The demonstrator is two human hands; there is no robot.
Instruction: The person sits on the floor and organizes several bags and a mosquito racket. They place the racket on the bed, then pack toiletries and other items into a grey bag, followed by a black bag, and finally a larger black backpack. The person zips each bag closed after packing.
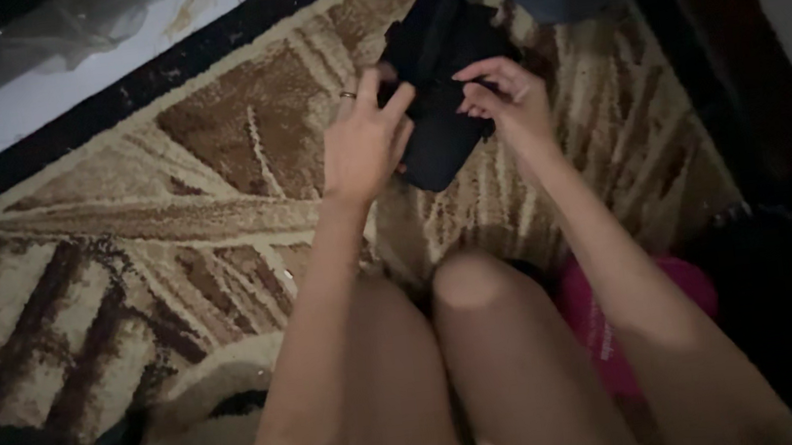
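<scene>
I hold a black cloth above the patterned carpet; left hand and right hand fingers pinch it closed. Carpet's dark border left, knees below, pink item right.

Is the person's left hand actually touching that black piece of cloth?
Touching. The head view shows the left hand with its fingers laid over the edge of the black cloth, no gap between them; the right hand pinches it from the other side.

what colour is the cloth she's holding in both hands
Black, seen in the head view: the cloth is plain dark, with no visible pattern.
</scene>
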